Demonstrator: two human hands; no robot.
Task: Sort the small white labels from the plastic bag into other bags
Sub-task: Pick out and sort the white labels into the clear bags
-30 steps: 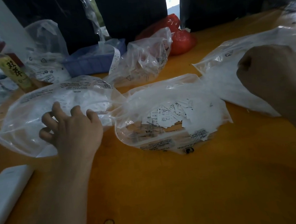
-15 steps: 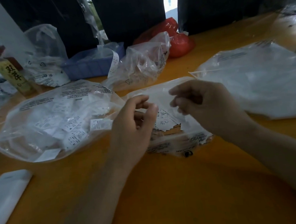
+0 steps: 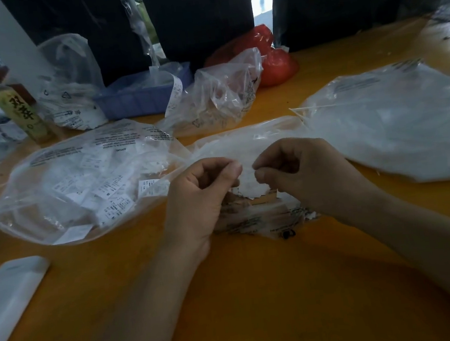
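currently, the flat white rectangular device is lying nearest, at the left edge of the orange wooden table. just beyond it, both hands are working over the middle clear plastic bag, which is resting on the table directly beneath them. the left hand is curling its fingers with thumb and forefinger pressed together in a pinch; the right hand is doing the same, and the two pinches are meeting at something pale between them, probably a small white printed label, though whether it is a label or bag film i cannot tell. more labels are showing inside that bag below the hands, so sorting is judged to be unfinished.

to the left, the large clear bag with printed text is already holding many labels, suggesting a good share is done. to the right, the wide cloudy plastic bag is lying flat; its contents are too blurred to read.

farther back, a crumpled clear bag, a blue plastic tray, a red plastic bag and a yellow carton with dark characters are standing along the far edge.
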